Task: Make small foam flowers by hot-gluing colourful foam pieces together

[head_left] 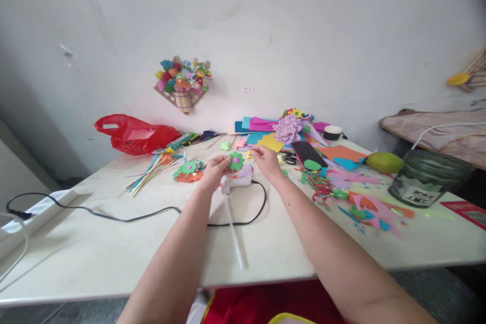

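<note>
My left hand (214, 174) pinches a green foam flower (237, 161) with a pink centre, held upright above the table. To its right my right hand (267, 161) has thumb and fingertips pressed together, a short gap from the flower; whatever they hold is too small to make out. A small yellow piece (249, 154) shows close by those fingertips. Below both hands lies a white glue gun (236, 181), with a long clear glue stick (234, 238) pointing toward me. More foam flowers (189, 172), green and orange, lie left of my left hand.
A black cord (132, 217) runs across the table to a power strip (38, 212). Left stands a red plastic bag (138, 134) beside thin sticks (146, 177). Foam scraps (374, 210), a phone (307, 154), scissors (290, 157) and a glass jar (425, 177) occupy the right.
</note>
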`<act>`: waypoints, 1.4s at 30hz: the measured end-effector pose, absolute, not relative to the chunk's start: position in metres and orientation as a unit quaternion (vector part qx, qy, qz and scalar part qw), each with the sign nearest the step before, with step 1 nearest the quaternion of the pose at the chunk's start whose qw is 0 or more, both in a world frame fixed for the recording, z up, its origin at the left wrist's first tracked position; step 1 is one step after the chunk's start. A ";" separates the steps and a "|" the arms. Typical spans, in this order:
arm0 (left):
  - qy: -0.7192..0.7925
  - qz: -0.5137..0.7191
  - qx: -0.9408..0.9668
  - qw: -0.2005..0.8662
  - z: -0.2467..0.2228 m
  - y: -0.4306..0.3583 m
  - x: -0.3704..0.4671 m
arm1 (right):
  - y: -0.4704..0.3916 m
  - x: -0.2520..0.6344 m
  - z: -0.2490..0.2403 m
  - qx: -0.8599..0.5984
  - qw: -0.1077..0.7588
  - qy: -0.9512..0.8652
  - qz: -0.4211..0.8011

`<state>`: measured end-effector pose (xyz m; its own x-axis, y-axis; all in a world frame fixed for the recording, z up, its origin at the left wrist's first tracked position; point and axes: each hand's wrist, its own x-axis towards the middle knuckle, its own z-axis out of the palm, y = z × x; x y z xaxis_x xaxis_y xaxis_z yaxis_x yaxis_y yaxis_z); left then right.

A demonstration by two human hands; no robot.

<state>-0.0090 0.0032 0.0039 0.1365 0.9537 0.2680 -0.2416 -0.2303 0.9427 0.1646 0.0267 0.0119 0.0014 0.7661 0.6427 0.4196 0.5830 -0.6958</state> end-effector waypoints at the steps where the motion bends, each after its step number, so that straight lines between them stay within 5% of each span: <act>1: 0.328 0.568 0.541 0.527 0.004 0.003 -0.009 | 0.026 0.163 0.012 -0.422 0.560 -0.688 0.186; 8: 0.325 0.548 0.555 0.535 0.007 -0.001 -0.006 | 0.013 0.153 0.014 -0.408 0.502 -0.669 0.366; 24: 0.367 0.523 0.584 0.500 0.006 -0.001 -0.008 | 0.013 0.148 0.008 -0.387 0.498 -0.663 0.404; 33: 0.377 0.514 0.596 0.488 0.006 -0.003 -0.003 | 0.019 0.145 0.004 -0.427 0.500 -0.681 0.323; 42: 0.426 0.590 0.565 0.389 0.023 -0.002 -0.032 | 0.017 0.149 0.006 -0.397 0.530 -0.638 0.394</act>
